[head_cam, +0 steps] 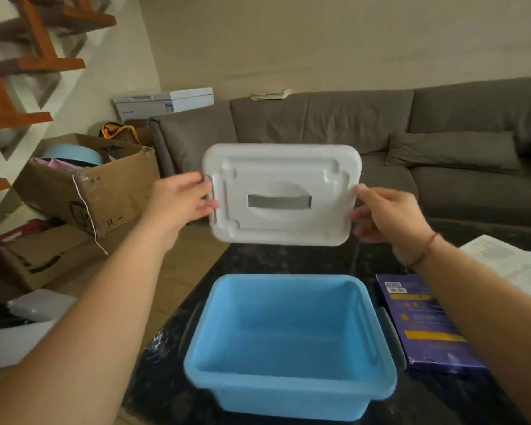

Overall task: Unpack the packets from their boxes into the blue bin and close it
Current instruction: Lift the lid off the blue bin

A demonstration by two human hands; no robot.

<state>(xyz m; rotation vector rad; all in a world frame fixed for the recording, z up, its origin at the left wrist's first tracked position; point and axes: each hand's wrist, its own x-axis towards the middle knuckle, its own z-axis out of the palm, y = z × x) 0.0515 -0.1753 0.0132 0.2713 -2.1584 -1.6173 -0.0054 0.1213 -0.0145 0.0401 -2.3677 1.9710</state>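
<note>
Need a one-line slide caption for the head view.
Both hands, left hand and right hand, hold the white lid above the open, empty blue bin; purple box beside it.

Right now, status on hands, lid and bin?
Left hand and right hand grip white lid by its short edges, held above blue bin. Bin open, empty. Purple box beside it.

Materials and finish, head view.
Lid [281,194] between the fingers [207,205]: white plastic, smooth, faint sheen. Blue bin [288,384] below the fingers: smooth matt plastic. Table [288,259] under it: dark, speckled, glossy, stone-like. Purple box [423,320] beside the bin: printed card, slight gloss. Sofa [350,124] beyond the fingers: grey matt cloth. Cardboard boxes [86,191]: brown, rough.
</note>
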